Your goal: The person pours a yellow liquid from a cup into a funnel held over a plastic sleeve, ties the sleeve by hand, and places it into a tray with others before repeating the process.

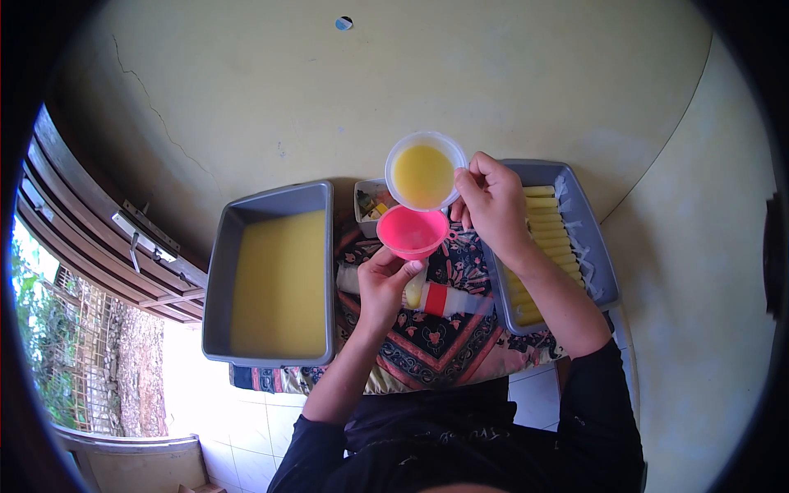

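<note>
My left hand (385,287) is closed round the lower part of a pink funnel (413,232), whose wide mouth faces up. Beneath my fingers hangs a narrow clear plastic sleeve (413,294) with some pale yellow stuff in it; how it joins the funnel is hidden. With the thumb and fingers of my right hand (500,201) I grip the rim of a translucent plastic cup (423,177) holding yellow liquid. The cup sits just above and behind the funnel, tilted a little, its near edge close to the funnel's rim. No pouring stream is visible.
A deep grey tub (331,279) of yellow liquid stands left; another grey tub (606,263) holds several filled yellow sleeves at right. Between them are a small white box (366,223) and a red-banded plastic bundle (444,301) on patterned cloth (423,345). A wall (526,74) rises behind.
</note>
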{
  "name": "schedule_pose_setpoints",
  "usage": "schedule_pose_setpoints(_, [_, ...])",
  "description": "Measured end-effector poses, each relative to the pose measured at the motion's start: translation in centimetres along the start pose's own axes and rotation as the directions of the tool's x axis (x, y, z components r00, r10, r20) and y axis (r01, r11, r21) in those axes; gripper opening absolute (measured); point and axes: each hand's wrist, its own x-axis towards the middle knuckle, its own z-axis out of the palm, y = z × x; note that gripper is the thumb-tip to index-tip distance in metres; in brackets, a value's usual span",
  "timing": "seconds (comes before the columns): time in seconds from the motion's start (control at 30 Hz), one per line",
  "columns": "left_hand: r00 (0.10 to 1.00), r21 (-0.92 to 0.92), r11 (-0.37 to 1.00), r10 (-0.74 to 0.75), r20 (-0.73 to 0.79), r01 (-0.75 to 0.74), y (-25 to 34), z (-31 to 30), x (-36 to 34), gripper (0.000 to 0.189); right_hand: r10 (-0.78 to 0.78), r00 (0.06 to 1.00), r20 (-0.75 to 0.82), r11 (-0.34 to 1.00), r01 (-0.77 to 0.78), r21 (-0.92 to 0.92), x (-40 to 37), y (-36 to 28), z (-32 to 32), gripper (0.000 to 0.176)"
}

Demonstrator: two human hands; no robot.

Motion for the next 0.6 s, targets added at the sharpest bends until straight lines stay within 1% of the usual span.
schedule_pose_setpoints(0.23, [1.0,0.004,1.0,-0.017,0.005,0.017,-0.51,-0.25,-0.05,0.024,-0.035,0.999,-0.015,0.999,0.035,-0.033,-0.35,0.58,0.35,0.026])
schedule_pose_setpoints(0.3, [1.0,0.018,1.0,-0.01,0.004,0.01,-0.15,-0.1,-0.05,0.025,-0.082,0.996,-0.018,0.995,0.081,-0.058,-0.38,0.61,0.39,0.027])
schedule_pose_setpoints(0.33, [1.0,0.032,0.999,-0.003,0.002,0.003,-0.03,-0.04,-0.07,0.025,-0.081,0.997,-0.018,0.995,0.08,-0.058,-0.39,0.62,0.41,0.027])
schedule_pose_setpoints(0.43, [1.0,0.031,1.0,0.002,0.002,-0.002,-0.14,-0.19,0.0,0.024,-0.069,0.997,-0.02,0.996,0.068,-0.059,-0.36,0.62,0.44,0.027])
schedule_pose_setpoints(0.5, [1.0,0.022,1.0,-0.006,0.002,0.006,-0.03,-0.13,-0.01,0.024,-0.007,1.0,-0.015,0.999,0.006,-0.051,-0.21,0.62,0.32,0.026])
schedule_pose_setpoints(0.53, [1.0,0.014,1.0,-0.014,0.0,0.014,0.0,-0.14,-0.05,0.024,-0.005,1.0,-0.015,0.999,0.004,-0.051,-0.14,0.7,0.26,0.026])
schedule_pose_setpoints(0.6, [1.0,0.013,1.0,-0.017,-0.008,0.017,-0.18,-0.29,-0.09,0.023,0.056,0.998,-0.006,0.998,-0.055,0.035,0.08,0.93,0.13,0.025])
